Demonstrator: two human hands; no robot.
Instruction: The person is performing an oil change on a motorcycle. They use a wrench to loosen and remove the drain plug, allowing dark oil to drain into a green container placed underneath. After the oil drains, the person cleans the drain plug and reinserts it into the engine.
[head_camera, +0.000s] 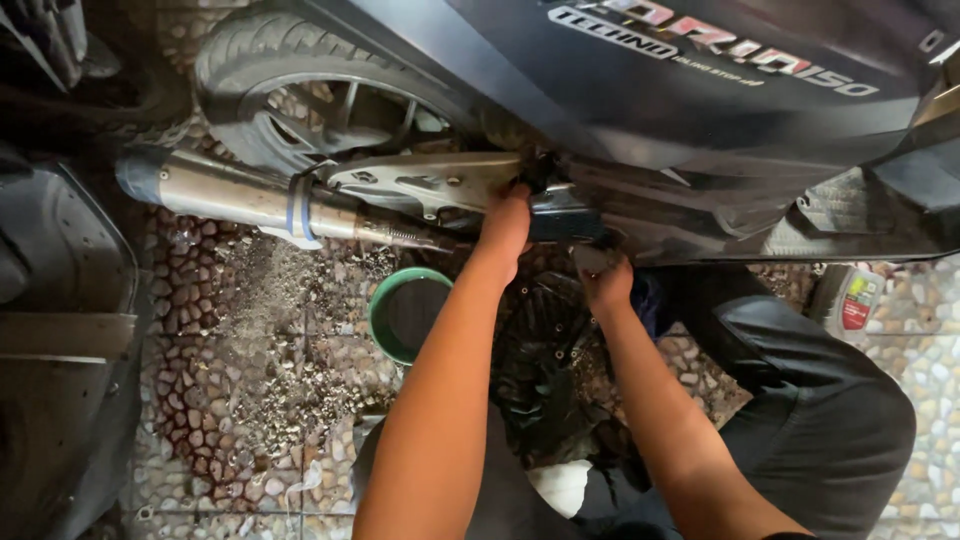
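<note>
Closely observed: left hand (505, 222) pressed up under dark scooter body (640, 90), just right of silver bracket (430, 185); fingers hidden, grip not determinable. Right hand (605, 280) lower, nearer, fingers curled on dark part. Steel exhaust (250, 195) lying crosswise to the left; green bowl (385, 300) on pebbled floor (200, 330).

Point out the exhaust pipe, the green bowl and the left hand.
exhaust pipe (235, 195), head view, on the steel barrel.
green bowl (385, 300), head view, on its left rim.
left hand (507, 222), head view, on the back of the hand.
</note>
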